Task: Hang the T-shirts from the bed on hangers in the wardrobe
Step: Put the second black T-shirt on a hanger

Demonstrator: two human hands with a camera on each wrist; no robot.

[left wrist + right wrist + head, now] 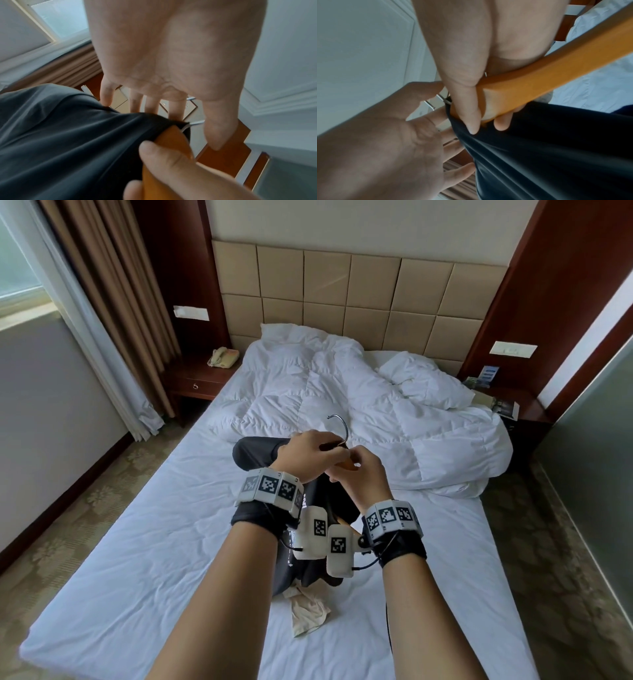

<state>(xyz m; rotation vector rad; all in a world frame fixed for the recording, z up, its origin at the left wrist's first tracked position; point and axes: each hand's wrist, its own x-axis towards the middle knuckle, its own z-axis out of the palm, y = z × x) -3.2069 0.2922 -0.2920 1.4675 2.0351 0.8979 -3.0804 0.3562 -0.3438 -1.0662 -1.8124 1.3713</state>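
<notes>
Here the bed fills the head view, its white duvet bunched toward one o'clock. The dark T-shirt hangs over the mattress at centre, draped on a wooden hanger whose metal hook points to twelve o'clock. Both forearms reach forward, wrists close together. The left hand has its fingers extended behind the collar, thumb apart, not clenched. The right hand grasps the hanger, thumb pressing the shirt edge against the wood. A beige garment lies at six o'clock.
</notes>
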